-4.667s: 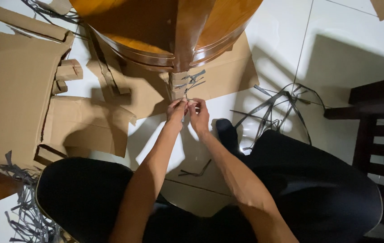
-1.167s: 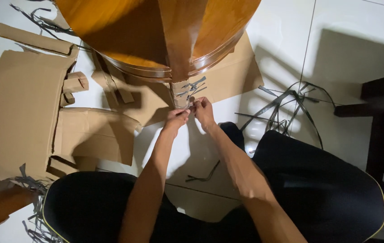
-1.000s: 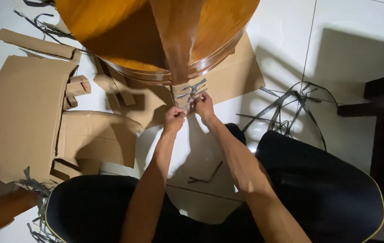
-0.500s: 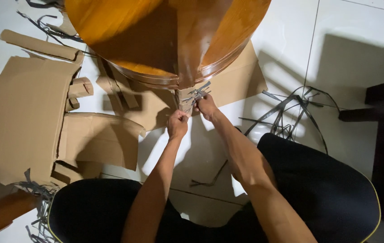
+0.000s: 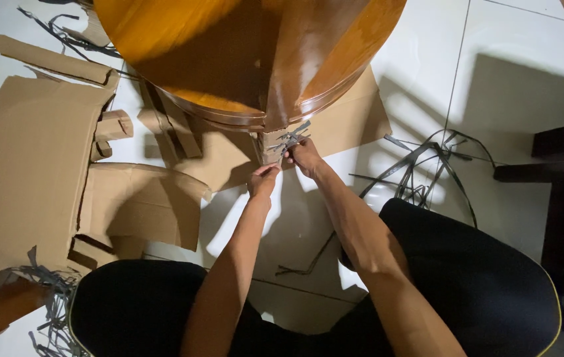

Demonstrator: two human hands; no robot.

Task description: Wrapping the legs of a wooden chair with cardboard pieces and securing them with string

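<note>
Showing a table leg [image 5: 281,86] of glossy brown wood, its lower end wrapped in a cardboard sleeve [image 5: 270,144] bound with grey plastic straps [image 5: 288,137], loose ends sticking out to the right; standing on the white tiled floor [image 5: 421,73] just under the rim of the round wooden worktop [image 5: 183,46]

Reaching forward with both forearms from a seated pose, dark-clad knees spread at either side. Left hand [image 5: 263,180] curling closed just below the sleeve, grip apparently pinched on a strap end, though too small to tell for sure. Right hand [image 5: 304,156] pressing against the sleeve's right edge, fingers bent tight on the straps there

Lying around: flattened cardboard sheets [image 5: 31,165] spreading over the floor at left, a cardboard roll [image 5: 50,58] above them, a tangle of cut grey strapping [image 5: 427,165] at right, one bent strap piece [image 5: 305,261] between the knees, more strap scraps [image 5: 47,301] at lower left, a dark wooden chair [image 5: 560,198] at the right edge. Shadows of arms and worktop darkening the sleeve and hiding the fingertips
</note>
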